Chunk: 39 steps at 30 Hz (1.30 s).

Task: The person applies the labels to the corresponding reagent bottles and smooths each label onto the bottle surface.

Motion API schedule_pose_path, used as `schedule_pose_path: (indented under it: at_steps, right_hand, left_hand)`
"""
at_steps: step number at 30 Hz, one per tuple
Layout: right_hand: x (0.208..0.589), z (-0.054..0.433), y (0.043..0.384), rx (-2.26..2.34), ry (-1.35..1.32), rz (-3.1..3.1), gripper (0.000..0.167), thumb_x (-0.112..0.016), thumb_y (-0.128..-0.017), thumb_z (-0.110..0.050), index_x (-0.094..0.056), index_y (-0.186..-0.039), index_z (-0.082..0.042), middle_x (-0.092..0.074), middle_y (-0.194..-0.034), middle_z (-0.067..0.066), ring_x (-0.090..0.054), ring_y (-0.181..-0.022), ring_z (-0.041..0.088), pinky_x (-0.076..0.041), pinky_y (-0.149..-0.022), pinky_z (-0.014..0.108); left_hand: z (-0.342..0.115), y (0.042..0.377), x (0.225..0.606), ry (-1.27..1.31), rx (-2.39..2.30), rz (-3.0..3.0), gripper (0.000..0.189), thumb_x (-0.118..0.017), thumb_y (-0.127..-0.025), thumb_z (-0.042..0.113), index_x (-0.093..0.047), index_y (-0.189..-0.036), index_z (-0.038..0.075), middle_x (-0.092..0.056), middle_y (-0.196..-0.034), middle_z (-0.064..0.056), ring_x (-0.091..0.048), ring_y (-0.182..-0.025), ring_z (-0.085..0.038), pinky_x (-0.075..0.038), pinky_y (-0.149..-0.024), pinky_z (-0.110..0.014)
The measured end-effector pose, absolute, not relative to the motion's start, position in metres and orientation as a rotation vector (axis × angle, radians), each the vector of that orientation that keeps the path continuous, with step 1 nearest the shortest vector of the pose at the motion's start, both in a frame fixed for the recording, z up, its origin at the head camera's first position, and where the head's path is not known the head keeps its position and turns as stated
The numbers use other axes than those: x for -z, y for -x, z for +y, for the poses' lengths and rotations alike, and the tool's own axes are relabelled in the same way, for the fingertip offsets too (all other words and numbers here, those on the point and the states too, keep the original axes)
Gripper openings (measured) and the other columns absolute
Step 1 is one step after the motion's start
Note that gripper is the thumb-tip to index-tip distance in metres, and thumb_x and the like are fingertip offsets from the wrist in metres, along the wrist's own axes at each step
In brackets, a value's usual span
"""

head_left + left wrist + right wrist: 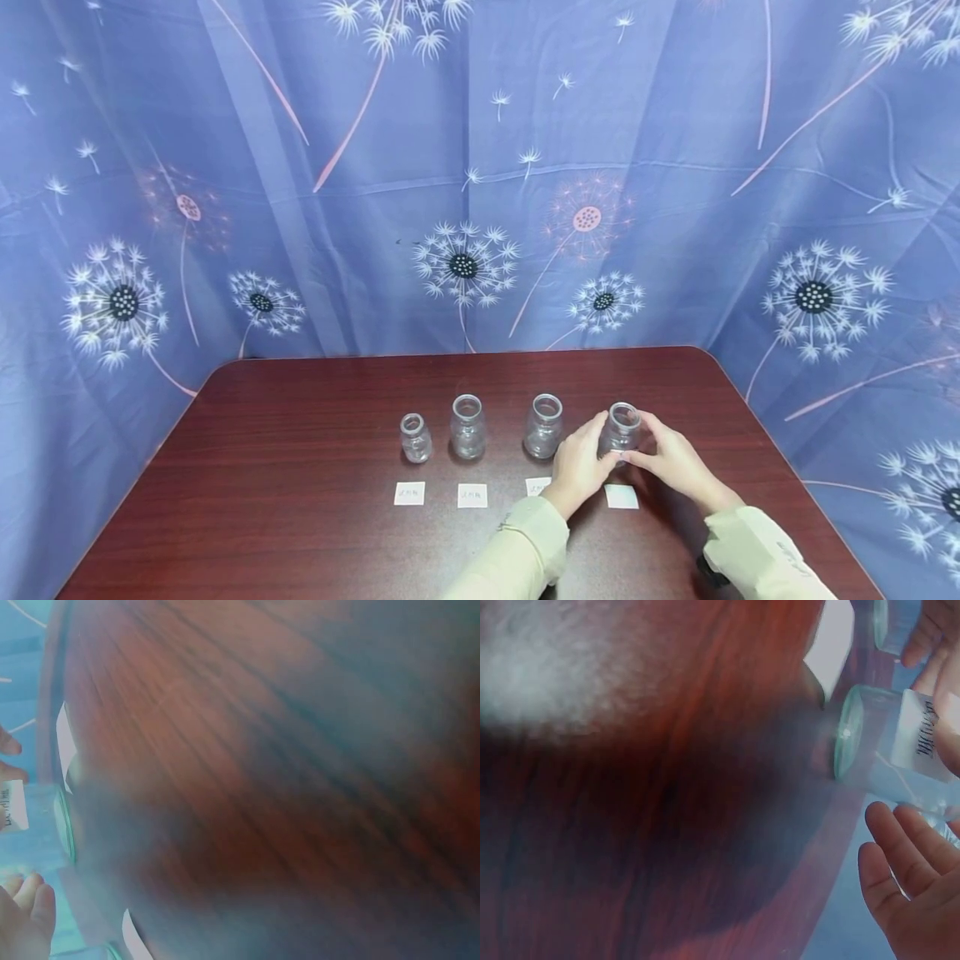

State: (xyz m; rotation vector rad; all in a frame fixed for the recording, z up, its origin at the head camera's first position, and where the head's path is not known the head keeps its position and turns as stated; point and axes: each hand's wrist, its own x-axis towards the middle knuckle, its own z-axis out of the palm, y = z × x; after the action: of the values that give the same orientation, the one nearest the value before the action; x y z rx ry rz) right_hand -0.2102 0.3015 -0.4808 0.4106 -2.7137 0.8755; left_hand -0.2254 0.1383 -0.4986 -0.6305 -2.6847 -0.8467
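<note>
Both hands are around the rightmost clear glass jar (624, 427), which stands upright with its mouth open. My left hand (581, 462) holds its left side, thumb at the front. From the right side my right hand (678, 467) grips it, index finger near the rim and thumb at the front, close to the left thumb. A white paper label (915, 735) with dark writing lies on the jar's side, partly covered by a thumb in the right wrist view. The other right fingers (911, 851) are fairly straight beside the glass.
Three more glass jars stand left of the hands: a small jar (416, 439), a taller jar (468, 429) and another jar (543, 429). White paper slips (409, 493) lie in a row on the dark red table (300, 517), one partly behind the left wrist. Blue curtain (360, 250) surrounds the table.
</note>
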Motion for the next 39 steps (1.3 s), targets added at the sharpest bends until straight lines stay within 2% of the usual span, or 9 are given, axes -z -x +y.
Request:
schedule_pose_path:
  at_steps: [4,9,12,18,23,28,32,35,39]
  right_hand:
    - [0.484,0.299,0.212,-0.794,-0.381,-2.75,0.069,-0.076,-0.065,-0.018,-0.04,-0.122,-0.006,-0.059,-0.082,0.003,-0.05,-0.061,0.005,-0.04,-0.054,0.022]
    - [0.488,0.296,0.215,-0.683,-0.377,-2.767,0.076,-0.078,-0.062,-0.017,-0.035,-0.123,0.0,-0.056,-0.106,0.018,-0.059,-0.082,0.025,-0.046,-0.067,0.039]
    - [0.49,0.296,0.216,-0.62,-0.376,-2.775,0.08,-0.079,-0.061,-0.021,-0.033,-0.124,0.001,-0.054,-0.11,0.021,-0.059,-0.087,0.03,-0.046,-0.069,0.042]
    - [0.491,0.297,0.215,-0.56,-0.414,-2.747,0.083,-0.08,-0.058,-0.024,-0.033,-0.122,0.0,-0.057,-0.103,0.021,-0.059,-0.078,0.025,-0.046,-0.063,0.039]
    - [0.488,0.3,0.214,-0.532,-0.445,-2.743,0.079,-0.079,-0.059,-0.02,-0.035,-0.122,-0.003,-0.061,-0.091,0.016,-0.058,-0.07,0.02,-0.044,-0.059,0.035]
    - [0.486,0.303,0.214,-0.472,-0.475,-2.738,0.073,-0.078,-0.06,-0.014,-0.037,-0.12,-0.005,-0.063,-0.08,0.01,-0.058,-0.065,0.016,-0.043,-0.056,0.033]
    - [0.484,0.306,0.214,-0.451,-0.512,-2.725,0.07,-0.077,-0.061,-0.012,-0.039,-0.119,-0.006,-0.06,-0.069,0.003,-0.054,-0.058,0.012,-0.042,-0.052,0.029]
    - [0.483,0.308,0.214,-0.454,-0.546,-2.701,0.069,-0.077,-0.061,-0.013,-0.04,-0.119,-0.007,-0.063,-0.069,0.004,-0.058,-0.058,0.015,-0.043,-0.053,0.03]
    - [0.483,0.313,0.213,-0.487,-0.569,-2.682,0.063,-0.076,-0.062,-0.013,-0.043,-0.116,-0.009,-0.068,-0.077,0.005,-0.063,-0.065,0.018,-0.047,-0.057,0.031]
  left_hand:
    - [0.139,0.226,0.497,0.622,0.851,-2.707,0.06,-0.065,-0.075,0.031,-0.042,-0.129,0.02,-0.057,-0.121,0.005,-0.061,-0.097,-0.012,-0.049,-0.076,-0.024]
    - [0.142,0.226,0.497,0.591,0.845,-2.739,0.063,-0.065,-0.073,0.032,-0.041,-0.129,0.021,-0.056,-0.121,0.007,-0.061,-0.095,-0.012,-0.048,-0.076,-0.023]
    - [0.144,0.224,0.497,0.561,0.83,-2.755,0.064,-0.066,-0.072,0.034,-0.041,-0.129,0.022,-0.056,-0.121,0.008,-0.062,-0.094,-0.011,-0.048,-0.075,-0.023]
    - [0.151,0.222,0.501,0.514,0.711,-2.749,0.069,-0.069,-0.07,0.04,-0.04,-0.129,0.019,-0.057,-0.116,0.007,-0.063,-0.085,-0.012,-0.049,-0.069,-0.023]
    - [0.156,0.222,0.503,0.475,0.573,-2.725,0.071,-0.07,-0.067,0.045,-0.04,-0.125,0.018,-0.06,-0.107,0.007,-0.063,-0.073,-0.011,-0.047,-0.059,-0.023]
    - [0.156,0.222,0.503,0.489,0.449,-2.692,0.072,-0.074,-0.063,0.041,-0.042,-0.123,0.017,-0.06,-0.101,0.008,-0.062,-0.064,-0.011,-0.045,-0.05,-0.022]
    - [0.153,0.223,0.502,0.549,0.374,-2.68,0.073,-0.074,-0.063,0.039,-0.042,-0.123,0.015,-0.061,-0.098,0.007,-0.062,-0.063,-0.01,-0.045,-0.05,-0.02]
    - [0.15,0.225,0.501,0.592,0.343,-2.696,0.07,-0.071,-0.064,0.041,-0.041,-0.123,0.016,-0.062,-0.096,0.008,-0.062,-0.062,-0.01,-0.044,-0.05,-0.02]
    - [0.144,0.228,0.5,0.652,0.347,-2.725,0.066,-0.068,-0.067,0.039,-0.04,-0.123,0.018,-0.064,-0.101,0.009,-0.063,-0.065,-0.01,-0.046,-0.052,-0.02]
